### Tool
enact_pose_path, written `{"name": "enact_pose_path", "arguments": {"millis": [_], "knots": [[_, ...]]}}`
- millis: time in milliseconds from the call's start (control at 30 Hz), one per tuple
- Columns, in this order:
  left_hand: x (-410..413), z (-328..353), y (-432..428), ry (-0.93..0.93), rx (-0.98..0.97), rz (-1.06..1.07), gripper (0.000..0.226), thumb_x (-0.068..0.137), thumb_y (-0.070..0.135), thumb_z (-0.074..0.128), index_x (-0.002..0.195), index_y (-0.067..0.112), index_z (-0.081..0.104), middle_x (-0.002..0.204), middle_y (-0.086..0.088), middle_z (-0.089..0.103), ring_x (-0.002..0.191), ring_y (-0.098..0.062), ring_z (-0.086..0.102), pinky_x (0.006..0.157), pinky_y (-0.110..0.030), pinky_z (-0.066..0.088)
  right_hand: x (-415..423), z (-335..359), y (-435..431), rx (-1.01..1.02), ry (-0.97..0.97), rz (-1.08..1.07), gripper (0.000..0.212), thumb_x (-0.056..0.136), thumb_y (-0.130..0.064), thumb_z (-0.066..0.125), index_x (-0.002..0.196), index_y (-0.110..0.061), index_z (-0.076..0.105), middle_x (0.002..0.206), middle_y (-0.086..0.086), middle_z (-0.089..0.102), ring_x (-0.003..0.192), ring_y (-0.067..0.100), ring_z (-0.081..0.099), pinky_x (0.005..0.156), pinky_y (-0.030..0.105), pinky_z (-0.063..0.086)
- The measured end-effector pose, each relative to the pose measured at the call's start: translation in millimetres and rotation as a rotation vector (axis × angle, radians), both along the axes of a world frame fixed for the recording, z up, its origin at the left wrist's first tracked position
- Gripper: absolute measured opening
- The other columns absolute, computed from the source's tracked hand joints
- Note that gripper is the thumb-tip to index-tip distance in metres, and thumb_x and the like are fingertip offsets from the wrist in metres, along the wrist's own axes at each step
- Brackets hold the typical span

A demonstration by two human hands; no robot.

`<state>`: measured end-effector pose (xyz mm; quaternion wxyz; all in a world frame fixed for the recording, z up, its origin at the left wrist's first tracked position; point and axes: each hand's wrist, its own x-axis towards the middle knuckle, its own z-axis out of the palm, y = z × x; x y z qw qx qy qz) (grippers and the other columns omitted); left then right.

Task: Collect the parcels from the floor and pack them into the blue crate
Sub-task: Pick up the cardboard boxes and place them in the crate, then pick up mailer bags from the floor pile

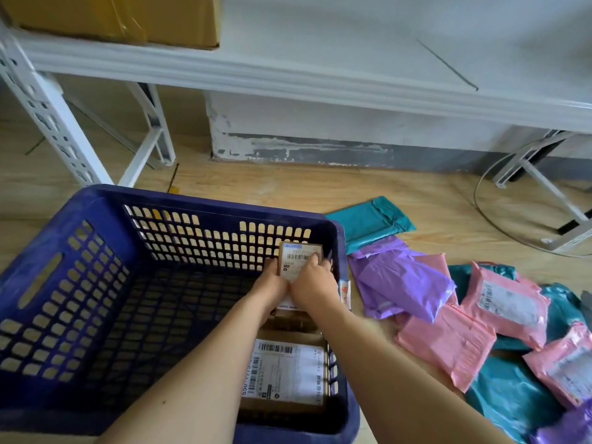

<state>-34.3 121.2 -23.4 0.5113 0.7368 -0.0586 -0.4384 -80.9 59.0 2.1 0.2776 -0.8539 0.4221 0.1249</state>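
Pale wood flooring (384, 193) bears a blue slotted plastic crate (96, 193), in whose far right corner the left hand (272, 285) and right hand (312, 283) grip a small brown cardboard box (296, 259) upright, while pink, purple and teal mailers (403, 283) lie rightward, nearer the right hand.

- Small cardboard parcel (298, 262): lower part covered by the left hand (272, 285) and right hand (312, 283); label print too small to read.
- Brown box (290, 320) beneath: mostly under the forearms.
- Red-and-white packet (345, 291): largely behind the blue crate (205, 203) wall.
- Cardboard carton (112, 17) (up on the shelf (288, 75)): cut by the top edge.
- Grey item (587, 301), far right: unidentifiable.
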Motion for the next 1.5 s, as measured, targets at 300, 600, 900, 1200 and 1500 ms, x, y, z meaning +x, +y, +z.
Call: {"name": "enact_pose_path", "arguments": {"millis": [300,600,900,1200,1500], "knots": [[5,0,7,0.044,0.084,0.066,0.035,0.102,0.016,0.033,0.128,0.015,0.055,0.105,-0.003,0.062,0.109,-0.024,0.053,0.096,-0.037,0.04,2,17,-10,-0.157,0.064,0.191,0.038,0.094,-0.008,0.048,0.131,-0.002,0.044,0.131,0.015,0.05,0.116,0.027,0.054,0.096,0.033,0.047],[12,-2,13,0.02,0.186,-0.004,0.046,0.1,0.004,0.029,0.139,0.023,0.045,0.138,-0.009,0.049,0.126,-0.03,0.043,0.09,-0.04,0.044,-7,22,-19,-0.149,-0.003,0.141,0.028,0.094,-0.008,0.046,0.121,-0.006,0.054,0.115,0.01,0.062,0.101,0.026,0.062,0.076,0.031,0.051],[9,1,14,-0.123,0.229,-0.004,0.048,0.098,0.008,0.04,0.145,0.015,0.033,0.144,-0.011,0.044,0.129,-0.029,0.044,0.107,-0.042,0.039,-22,33,-17,-0.068,-0.208,0.073,0.042,0.09,0.001,0.043,0.126,-0.015,0.059,0.126,0.009,0.058,0.109,0.027,0.058,0.088,0.034,0.053],[7,25,33,-0.283,0.23,-0.038,0.044,0.095,0.019,0.051,0.138,0.015,0.042,0.136,-0.008,0.05,0.122,-0.024,0.051,0.104,-0.041,0.042,-44,42,-29,-0.241,-0.283,0.03,0.039,0.084,-0.002,0.048,0.115,-0.016,0.065,0.117,0.007,0.061,0.107,0.025,0.055,0.075,0.026,0.04],[-13,61,39,-0.873,0.291,-0.41,0.038,0.095,0.022,0.051,0.133,0.022,0.049,0.132,0.003,0.055,0.112,-0.012,0.056,0.08,-0.023,0.047,-56,51,-22,-0.212,-0.249,0.144,0.039,0.085,-0.007,0.054,0.121,-0.019,0.062,0.125,0.004,0.056,0.113,0.022,0.053,0.078,0.025,0.041]]}}
